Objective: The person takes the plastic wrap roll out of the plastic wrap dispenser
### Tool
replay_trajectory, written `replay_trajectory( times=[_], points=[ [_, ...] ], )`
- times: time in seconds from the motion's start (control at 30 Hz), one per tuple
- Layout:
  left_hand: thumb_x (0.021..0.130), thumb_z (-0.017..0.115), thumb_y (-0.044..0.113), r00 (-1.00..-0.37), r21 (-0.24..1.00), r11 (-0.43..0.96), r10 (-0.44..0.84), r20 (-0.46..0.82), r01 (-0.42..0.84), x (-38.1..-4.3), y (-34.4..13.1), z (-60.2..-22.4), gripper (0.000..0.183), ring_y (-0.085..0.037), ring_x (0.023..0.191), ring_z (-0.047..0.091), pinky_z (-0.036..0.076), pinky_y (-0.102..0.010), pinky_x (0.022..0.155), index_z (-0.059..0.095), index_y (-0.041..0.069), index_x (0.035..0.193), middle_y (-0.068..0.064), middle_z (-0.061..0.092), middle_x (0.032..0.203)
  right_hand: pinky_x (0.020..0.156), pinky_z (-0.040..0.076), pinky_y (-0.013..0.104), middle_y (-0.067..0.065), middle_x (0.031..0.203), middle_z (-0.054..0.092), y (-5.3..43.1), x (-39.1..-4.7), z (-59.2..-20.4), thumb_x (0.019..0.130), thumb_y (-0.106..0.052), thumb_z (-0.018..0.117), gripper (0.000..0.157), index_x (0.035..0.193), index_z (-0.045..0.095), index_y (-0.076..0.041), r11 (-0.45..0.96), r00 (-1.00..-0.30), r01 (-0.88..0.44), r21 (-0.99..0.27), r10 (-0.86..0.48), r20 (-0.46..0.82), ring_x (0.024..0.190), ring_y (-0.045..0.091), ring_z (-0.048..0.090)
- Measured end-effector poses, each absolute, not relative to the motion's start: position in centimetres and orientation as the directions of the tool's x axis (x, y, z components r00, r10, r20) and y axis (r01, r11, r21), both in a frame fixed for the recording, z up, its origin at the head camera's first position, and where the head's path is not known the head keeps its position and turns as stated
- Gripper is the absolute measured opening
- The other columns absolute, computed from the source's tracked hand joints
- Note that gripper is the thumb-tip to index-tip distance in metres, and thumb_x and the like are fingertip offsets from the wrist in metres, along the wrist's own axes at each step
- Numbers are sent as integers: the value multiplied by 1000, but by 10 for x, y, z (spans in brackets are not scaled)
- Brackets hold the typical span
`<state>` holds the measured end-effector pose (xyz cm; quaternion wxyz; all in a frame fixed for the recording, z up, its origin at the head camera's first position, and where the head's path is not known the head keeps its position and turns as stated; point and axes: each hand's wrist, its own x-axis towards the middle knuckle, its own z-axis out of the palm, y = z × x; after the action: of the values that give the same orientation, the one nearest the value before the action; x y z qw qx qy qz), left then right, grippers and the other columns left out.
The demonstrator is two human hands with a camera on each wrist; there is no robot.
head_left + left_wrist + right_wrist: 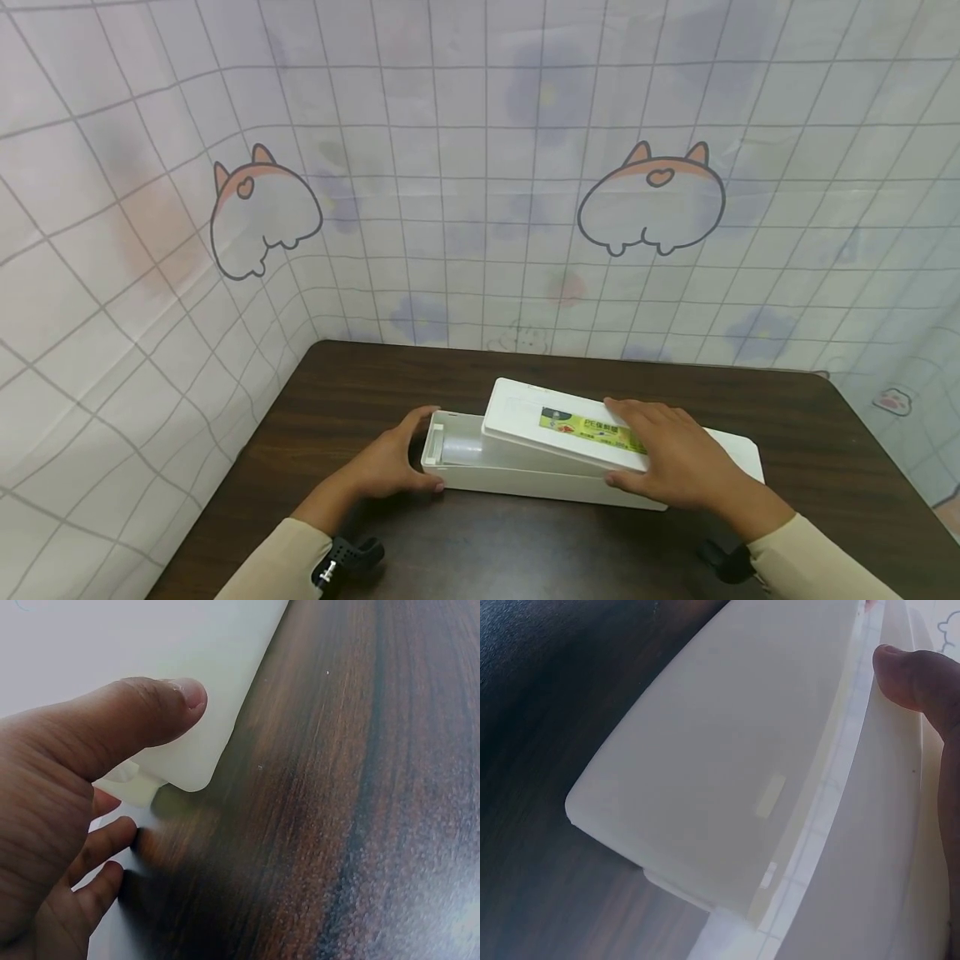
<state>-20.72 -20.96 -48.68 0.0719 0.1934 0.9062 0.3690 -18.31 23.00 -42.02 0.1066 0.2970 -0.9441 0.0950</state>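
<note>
A long white cling film box [517, 485] lies on the dark wooden table, a pale roll [461, 448] visible inside its uncovered left end. My left hand [390, 460] grips that end, thumb on the front wall and fingers behind; the left wrist view shows the thumb on the box's corner [191, 761]. The white lid [517, 407], bearing a green and yellow label [581, 425], sits askew over the box, shifted right with its left end raised. Across the lid, my right hand [675, 454] holds it by both long edges. In the right wrist view a gap separates lid [855, 825] and box [682, 772].
The brown table [480, 550] extends around the box on all sides. Behind it and along the left hangs a white gridded cloth [465, 208] with cartoon prints. Dark straps [348, 562] sit at both wrists.
</note>
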Motion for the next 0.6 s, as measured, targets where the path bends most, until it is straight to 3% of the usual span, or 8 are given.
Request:
replay_trajectory(
  times=[0.6],
  points=[
    [70,96,40,-910,713,636,414,8,295,-209,-211,-490,116,-28,123,56,41,-57,102,26,17,160,-11,52,147,102,39,62,15,146,55,246,-183,-421,80,-71,75,102,155,44,-8,830,-832,-540,-138,-502,234,131,38,52]
  ],
)
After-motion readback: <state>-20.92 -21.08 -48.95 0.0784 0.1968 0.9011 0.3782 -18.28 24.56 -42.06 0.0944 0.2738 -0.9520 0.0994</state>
